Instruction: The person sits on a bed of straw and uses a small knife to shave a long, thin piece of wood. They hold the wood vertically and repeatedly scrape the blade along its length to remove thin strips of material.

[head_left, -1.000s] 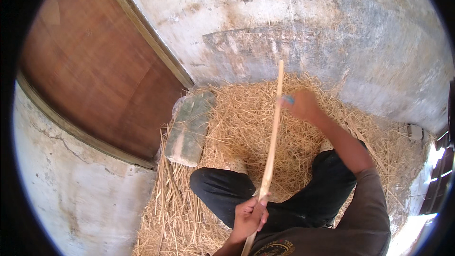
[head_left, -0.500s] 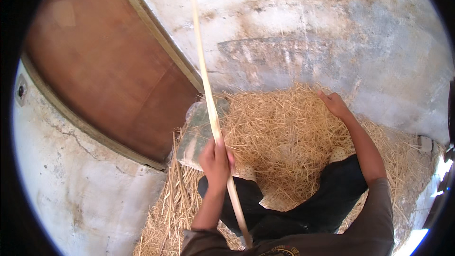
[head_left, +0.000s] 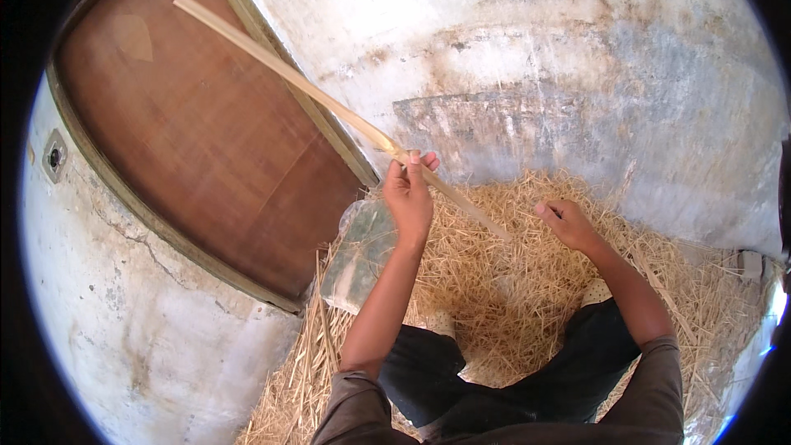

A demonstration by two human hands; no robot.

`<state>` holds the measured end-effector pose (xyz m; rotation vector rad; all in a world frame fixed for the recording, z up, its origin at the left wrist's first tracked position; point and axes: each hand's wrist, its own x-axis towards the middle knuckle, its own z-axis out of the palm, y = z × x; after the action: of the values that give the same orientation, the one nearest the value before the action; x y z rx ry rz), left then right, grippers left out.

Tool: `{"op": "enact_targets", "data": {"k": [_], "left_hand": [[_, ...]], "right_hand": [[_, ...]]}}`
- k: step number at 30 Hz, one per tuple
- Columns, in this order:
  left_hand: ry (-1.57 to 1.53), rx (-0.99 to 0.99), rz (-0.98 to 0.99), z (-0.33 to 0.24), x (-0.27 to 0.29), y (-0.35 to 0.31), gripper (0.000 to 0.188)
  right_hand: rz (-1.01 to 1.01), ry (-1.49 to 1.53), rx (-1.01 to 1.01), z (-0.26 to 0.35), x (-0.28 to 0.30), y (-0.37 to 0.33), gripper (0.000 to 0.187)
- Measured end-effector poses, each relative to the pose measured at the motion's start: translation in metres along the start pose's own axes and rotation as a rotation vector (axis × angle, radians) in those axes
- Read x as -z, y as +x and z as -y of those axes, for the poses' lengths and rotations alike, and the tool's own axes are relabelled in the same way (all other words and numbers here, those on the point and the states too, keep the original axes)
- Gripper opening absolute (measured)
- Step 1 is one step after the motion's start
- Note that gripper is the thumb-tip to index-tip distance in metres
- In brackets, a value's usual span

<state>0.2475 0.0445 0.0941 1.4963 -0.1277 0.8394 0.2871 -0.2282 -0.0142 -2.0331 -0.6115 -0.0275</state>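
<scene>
My left hand (head_left: 409, 196) is raised in front of me, its thumb and fingers closed round a long, pale bamboo strip (head_left: 284, 72). A joint shows on the strip just beside the fingers. From there the longer part slants up to the left, across the brown door; the shorter end points down to the right, over the shavings. My right hand (head_left: 570, 224) is curled closed, apart from the strip's lower end. A small dark spot shows by its thumb, but what the fingers hold, if anything, is hidden.
A heap of straw-coloured shavings (head_left: 503, 305) lies between my feet and against the stained wall (head_left: 527, 58). Left of it sits a greenish block (head_left: 362, 255), with longer strips (head_left: 317, 334) nearby. The brown door (head_left: 198, 115) stands at the left.
My left hand has risen away from my lap, and the strip has swung from near upright to slanting up left. My right hand has come lower and slightly inward.
</scene>
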Motion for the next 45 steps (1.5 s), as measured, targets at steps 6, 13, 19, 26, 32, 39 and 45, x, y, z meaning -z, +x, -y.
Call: {"op": "enact_targets", "data": {"k": [6, 13, 19, 26, 32, 39, 45], "left_hand": [[0.033, 0.057, 0.052, 0.002, -0.003, -0.009, 0.026], [-0.311, -0.008, -0.258, -0.015, -0.007, -0.014, 0.032], [-0.537, 0.346, -0.404, -0.025, -0.029, -0.079, 0.025], [-0.725, 0.642, -0.378, 0.007, -0.029, -0.175, 0.036], [-0.676, 0.835, -0.205, -0.018, -0.024, -0.202, 0.030], [0.301, 0.481, 0.419, -0.082, 0.057, -0.247, 0.042], [0.062, 0.743, 0.619, -0.014, 0.092, -0.220, 0.046]], "right_hand": [[-0.015, 0.026, 0.054, 0.007, -0.004, -0.001, 0.068], [0.064, 0.115, -0.041, 0.012, -0.008, -0.002, 0.059], [-0.094, 0.335, -0.037, 0.023, -0.026, -0.002, 0.049], [-0.195, 0.847, -0.080, 0.050, -0.027, -0.001, 0.035], [-0.202, 0.889, -0.114, 0.060, -0.033, 0.004, 0.032], [-0.206, 0.916, -0.215, 0.054, -0.038, 0.018, 0.030], [-0.145, 1.113, -0.275, 0.054, -0.038, 0.017, 0.025]]}}
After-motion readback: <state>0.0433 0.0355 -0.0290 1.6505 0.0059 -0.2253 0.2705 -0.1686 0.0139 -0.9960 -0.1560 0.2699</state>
